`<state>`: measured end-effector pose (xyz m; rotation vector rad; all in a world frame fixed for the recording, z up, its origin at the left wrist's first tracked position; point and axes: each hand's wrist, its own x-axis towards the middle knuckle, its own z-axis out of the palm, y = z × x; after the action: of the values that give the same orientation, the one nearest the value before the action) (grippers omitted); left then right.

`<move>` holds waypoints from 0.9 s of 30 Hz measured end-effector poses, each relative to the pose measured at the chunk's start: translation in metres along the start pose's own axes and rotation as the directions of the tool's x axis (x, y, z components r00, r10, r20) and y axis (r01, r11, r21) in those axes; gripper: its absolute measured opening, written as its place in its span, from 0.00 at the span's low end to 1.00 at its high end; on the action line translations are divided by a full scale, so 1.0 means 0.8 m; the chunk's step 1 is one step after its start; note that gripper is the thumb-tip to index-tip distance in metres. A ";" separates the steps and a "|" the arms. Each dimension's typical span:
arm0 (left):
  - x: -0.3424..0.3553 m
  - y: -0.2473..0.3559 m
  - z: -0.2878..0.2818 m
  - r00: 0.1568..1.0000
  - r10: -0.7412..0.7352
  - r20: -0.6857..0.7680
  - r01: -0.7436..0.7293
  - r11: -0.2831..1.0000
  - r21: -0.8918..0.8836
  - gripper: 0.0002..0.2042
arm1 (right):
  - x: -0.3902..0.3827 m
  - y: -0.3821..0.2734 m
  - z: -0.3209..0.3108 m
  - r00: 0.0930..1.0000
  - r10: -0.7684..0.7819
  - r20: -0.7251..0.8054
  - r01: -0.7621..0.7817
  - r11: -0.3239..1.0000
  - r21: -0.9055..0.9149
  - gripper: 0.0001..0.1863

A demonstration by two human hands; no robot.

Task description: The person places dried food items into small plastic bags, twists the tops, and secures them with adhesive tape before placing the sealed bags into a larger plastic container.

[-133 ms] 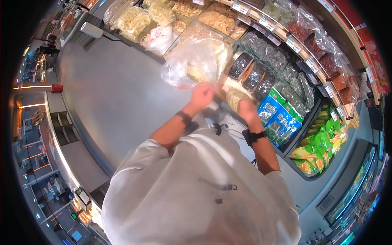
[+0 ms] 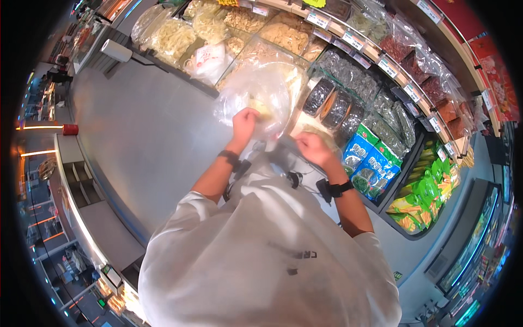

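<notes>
Pinching the clear bag (image 2: 256, 98) at its mouth above the bins (image 2: 283, 32), left hand (image 2: 244, 122) and right hand (image 2: 311, 148) both grip closed; thin plastic could slip, spilling the contents.

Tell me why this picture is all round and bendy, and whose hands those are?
A person wears a small camera on their head, looking down, and its wide lens bends straight edges into curves. So you see their own white shirt and both arms. The left hand grips a clear plastic bag with something pale inside. The right hand pinches the bag's other edge. In front of them are shop bins of dried foods under plastic. Dark packets, blue packets and green packets sit to the right. The grey floor is on the left.
</notes>
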<state>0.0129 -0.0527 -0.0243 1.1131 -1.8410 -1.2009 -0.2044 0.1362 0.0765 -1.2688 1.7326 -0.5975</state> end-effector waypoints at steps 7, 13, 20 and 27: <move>0.160 -0.095 0.000 0.902 -0.078 0.424 -0.066 0.947 0.315 0.16 | 0.211 -0.091 0.086 0.998 0.052 0.025 -0.058 0.868 0.493 0.19; 0.200 -0.169 0.015 0.890 0.041 0.455 -0.187 0.941 0.282 0.14 | 0.344 0.028 0.176 0.993 0.028 -0.114 -0.058 0.962 -0.266 0.20; 0.221 -0.186 -0.014 0.822 -0.102 0.561 -0.101 0.942 0.319 0.16 | 0.360 -0.077 0.104 0.868 0.448 -0.214 -0.496 0.802 -0.333 0.30; 0.224 -0.180 0.001 0.796 -0.145 0.588 -0.095 0.929 0.357 0.18 | 0.353 -0.063 0.071 0.826 0.235 -0.512 -0.437 0.841 -0.320 0.16</move>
<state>-0.0201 -0.2455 -0.1446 1.0093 -2.6471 -1.3685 -0.1555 -0.1365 -0.0159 -1.0990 2.5332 -0.3164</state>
